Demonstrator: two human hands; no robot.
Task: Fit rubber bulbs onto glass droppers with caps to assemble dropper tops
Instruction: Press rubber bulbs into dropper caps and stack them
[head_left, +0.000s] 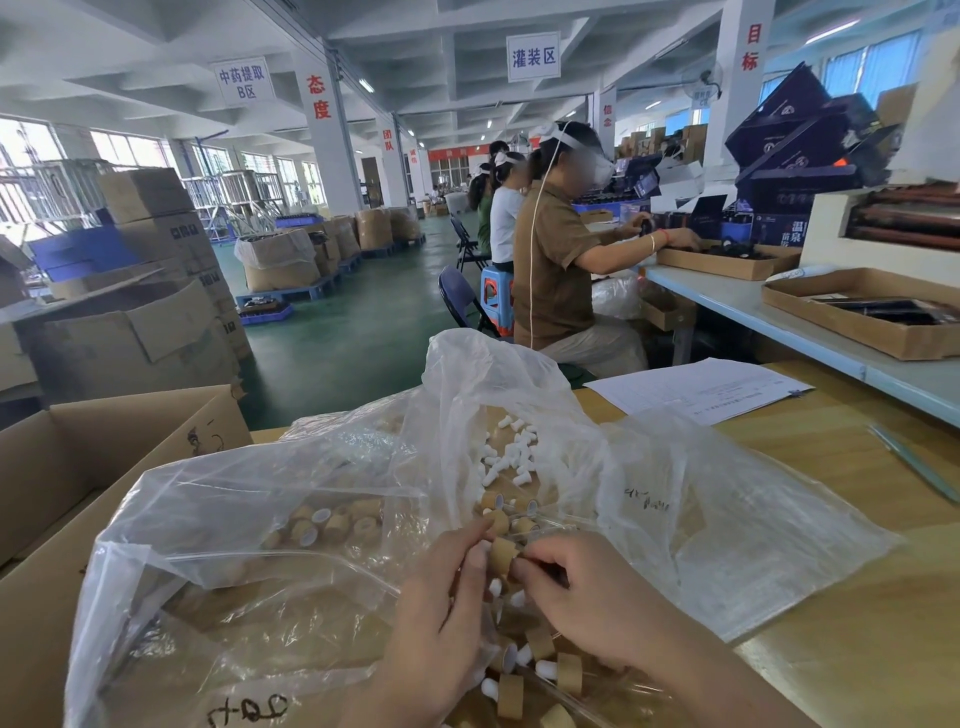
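Two hands on one tan cap (503, 555): left hand (439, 597) pinches its side, right hand (587, 584) curls round its end, just over the plastic bag (249, 519) on the bench (857, 623). White rubber bulbs (506, 457) piled further back inside.

Centre hanging sign (533, 57): 灌装区, dark characters on a white board.
Left hanging sign (243, 82): 中药提取 over B区.
Left pillar (318, 96): 态度, red, reading downward.
Right pillar (752, 48): 目标, red, reading downward.
Far pillar (388, 140): 团队, red.
Middle pillar (607, 115): 信 on top; lower character too small to read.
Dark box (789, 234): 温泉, pale characters; the rest is unclear.
Plastic bag (249, 714) holding caps (317, 525): black marker scrawl, not legible.
Second bag (647, 501): marker scrawl, not legible.
Paper sheet (696, 389): print too small to read.
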